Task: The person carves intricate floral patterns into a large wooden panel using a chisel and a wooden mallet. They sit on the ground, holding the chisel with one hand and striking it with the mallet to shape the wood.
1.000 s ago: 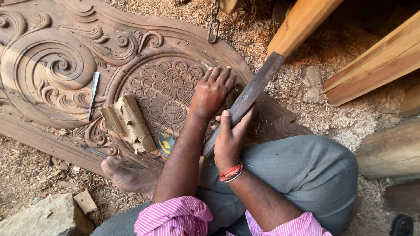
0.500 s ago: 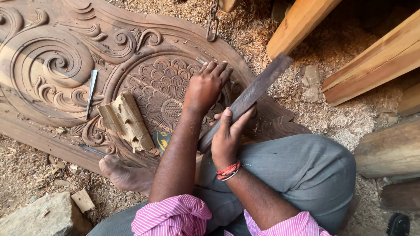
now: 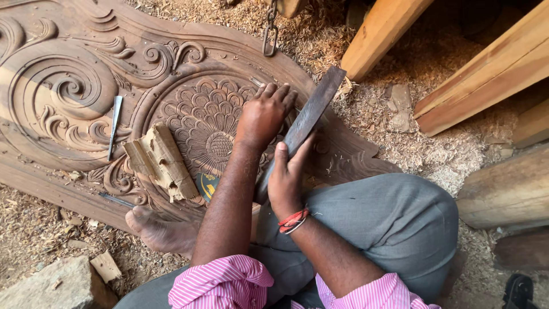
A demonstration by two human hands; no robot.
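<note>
- your left hand [image 3: 264, 113] rests curled on the carved wooden panel [image 3: 68, 86], fingers bent over a thin metal chisel [image 3: 257, 83] whose tip just peeks out at the flower medallion [image 3: 206, 129]; you cannot tell how firmly it is clenched.
- your right hand [image 3: 287, 174] is clenched around the lower end of a long dark wooden bat [image 3: 311, 114], which slants up to the right above the panel.
- a second chisel [image 3: 115, 126] lies loose on the scrollwork, well apart from both hands.
- a split, pale wooden block [image 3: 160, 163] sits on the panel beside the medallion.
- your bare foot [image 3: 163, 232] rests at the panel's lower edge, wood shavings [image 3: 434, 154] all around.
</note>
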